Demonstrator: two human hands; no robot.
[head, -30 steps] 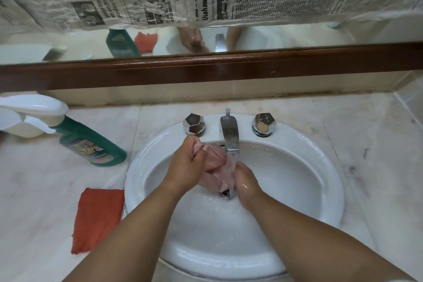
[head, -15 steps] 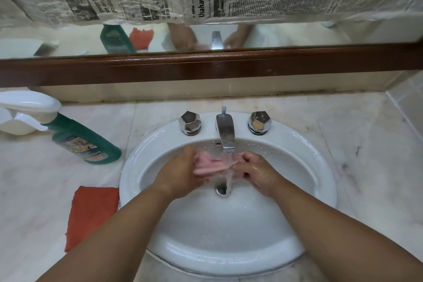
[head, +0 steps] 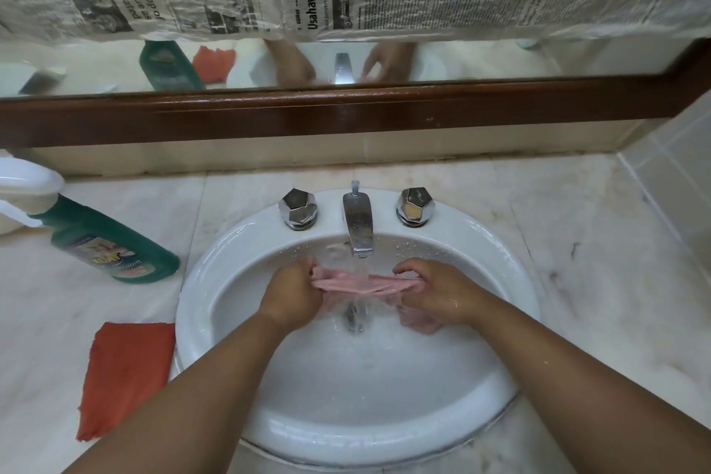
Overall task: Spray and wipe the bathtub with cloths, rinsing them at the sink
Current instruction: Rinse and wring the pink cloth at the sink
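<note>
Under the tap [head: 358, 227], pink cloth [head: 346, 283] stretched between left hand [head: 294, 291] and right hand [head: 434, 291].

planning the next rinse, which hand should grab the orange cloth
Left, likely: orange cloth lies left of the sink, on the left hand's side; the right hand would cross the basin.

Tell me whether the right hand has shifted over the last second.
Yes: the right hand has moved rightward, away from the faucet, stretching the pink cloth.
</note>
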